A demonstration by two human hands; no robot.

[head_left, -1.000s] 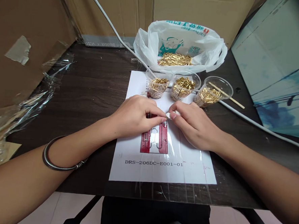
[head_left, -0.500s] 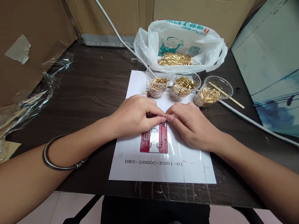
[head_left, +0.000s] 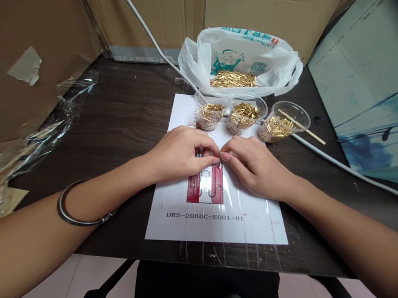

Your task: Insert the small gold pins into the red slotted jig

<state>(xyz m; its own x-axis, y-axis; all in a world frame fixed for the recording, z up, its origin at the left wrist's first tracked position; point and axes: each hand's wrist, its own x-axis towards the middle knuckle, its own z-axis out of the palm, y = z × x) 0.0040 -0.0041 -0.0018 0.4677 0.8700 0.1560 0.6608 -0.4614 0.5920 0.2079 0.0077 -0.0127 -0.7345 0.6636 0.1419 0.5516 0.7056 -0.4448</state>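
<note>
My left hand (head_left: 185, 152) and my right hand (head_left: 252, 163) meet almost fingertip to fingertip over a printed paper sheet (head_left: 187, 229). Each has its thumb and index finger pinched together; whatever lies between the tips is too small to make out. Beneath the fingers is a red and white printed diagram (head_left: 218, 190) with dark curved lines. Just beyond my hands stand three clear plastic cups: the left cup (head_left: 210, 116), the middle cup (head_left: 244, 116) and the tilted right cup (head_left: 277, 124), each holding small gold-coloured metal pins.
A white plastic bag (head_left: 278, 68) with more gold pins sits behind the cups. A thin wooden stick (head_left: 316, 137) lies by the right cup. A white cable (head_left: 353, 169) crosses the dark table (head_left: 128, 99). Cardboard (head_left: 146, 15) walls the back and left; crumpled clear film (head_left: 52, 126) lies left.
My left index finger has bent slightly, opening a small gap above the thumb. Otherwise my hands, the cups and the bag have stayed in place.
</note>
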